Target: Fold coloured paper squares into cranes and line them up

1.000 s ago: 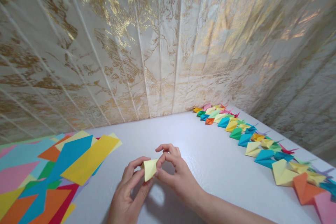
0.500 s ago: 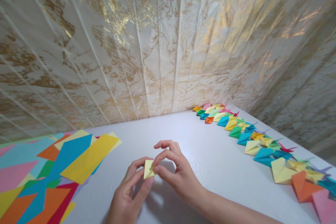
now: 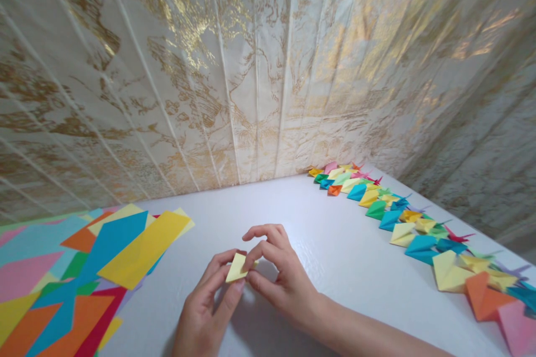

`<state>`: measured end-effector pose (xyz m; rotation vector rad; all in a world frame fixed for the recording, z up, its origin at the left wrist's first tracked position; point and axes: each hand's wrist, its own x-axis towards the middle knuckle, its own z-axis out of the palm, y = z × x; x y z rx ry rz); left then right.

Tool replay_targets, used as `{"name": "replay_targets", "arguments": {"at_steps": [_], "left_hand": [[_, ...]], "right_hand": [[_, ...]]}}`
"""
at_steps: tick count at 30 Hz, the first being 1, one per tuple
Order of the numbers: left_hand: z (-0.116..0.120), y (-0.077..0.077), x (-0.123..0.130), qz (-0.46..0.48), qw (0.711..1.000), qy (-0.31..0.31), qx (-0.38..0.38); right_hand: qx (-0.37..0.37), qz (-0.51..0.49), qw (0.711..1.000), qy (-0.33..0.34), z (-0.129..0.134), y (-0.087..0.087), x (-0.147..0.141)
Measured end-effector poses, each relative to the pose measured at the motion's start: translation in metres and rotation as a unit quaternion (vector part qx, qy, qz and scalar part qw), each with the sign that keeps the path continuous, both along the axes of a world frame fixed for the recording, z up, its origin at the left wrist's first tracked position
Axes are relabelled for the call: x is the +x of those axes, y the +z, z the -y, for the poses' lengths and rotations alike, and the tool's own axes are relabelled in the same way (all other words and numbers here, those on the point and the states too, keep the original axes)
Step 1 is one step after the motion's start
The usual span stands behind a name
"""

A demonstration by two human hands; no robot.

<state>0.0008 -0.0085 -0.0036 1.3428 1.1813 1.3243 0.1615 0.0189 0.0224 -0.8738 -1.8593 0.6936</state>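
A small folded piece of pale yellow paper (image 3: 237, 268) is held just above the white table, between both hands. My left hand (image 3: 207, 301) pinches its left and lower side, the thumb in front and the fingers behind. On the right side of the paper, my right hand (image 3: 278, 268) grips with thumb and index finger, its other fingers curled and raised. The fingertips cover part of the folds there.
Loose coloured paper sheets (image 3: 142, 251) lie overlapping on the left of the white table (image 3: 259, 201). Rows of folded paper cranes (image 3: 421, 248) run along the right edge. A gold-patterned curtain (image 3: 234, 83) hangs behind the table.
The folded paper has tilted and shifted slightly left between the fingers. My right hand has moved a little left with it, while my left hand keeps its pinch.
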Motion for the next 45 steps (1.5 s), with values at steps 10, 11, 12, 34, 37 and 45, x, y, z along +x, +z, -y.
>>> {"name": "replay_targets", "arguments": {"at_steps": [10, 11, 12, 34, 37, 45], "left_hand": [[0.002, 0.010, 0.001, 0.002, 0.999, -0.007, -0.034], [0.002, 0.010, 0.000, 0.003, 0.999, -0.009, -0.032], [0.001, 0.009, -0.002, -0.001, 0.999, -0.014, -0.030], [0.001, 0.008, -0.003, -0.030, 1.000, -0.003, -0.007], [-0.001, 0.005, -0.008, -0.050, 0.999, -0.016, 0.004], [0.001, 0.006, -0.003, -0.045, 0.999, 0.000, 0.002]], "right_hand": [[-0.059, -0.031, 0.998, 0.011, -0.001, 0.006, 0.000], [-0.061, -0.033, 0.998, 0.013, -0.001, 0.006, 0.000], [-0.063, -0.033, 0.997, 0.015, 0.000, 0.006, 0.000], [-0.065, -0.032, 0.997, 0.036, 0.001, 0.007, -0.002], [-0.053, -0.015, 0.998, 0.029, 0.001, 0.005, -0.002], [0.110, 0.109, 0.988, 0.009, -0.002, 0.005, 0.004]]}}
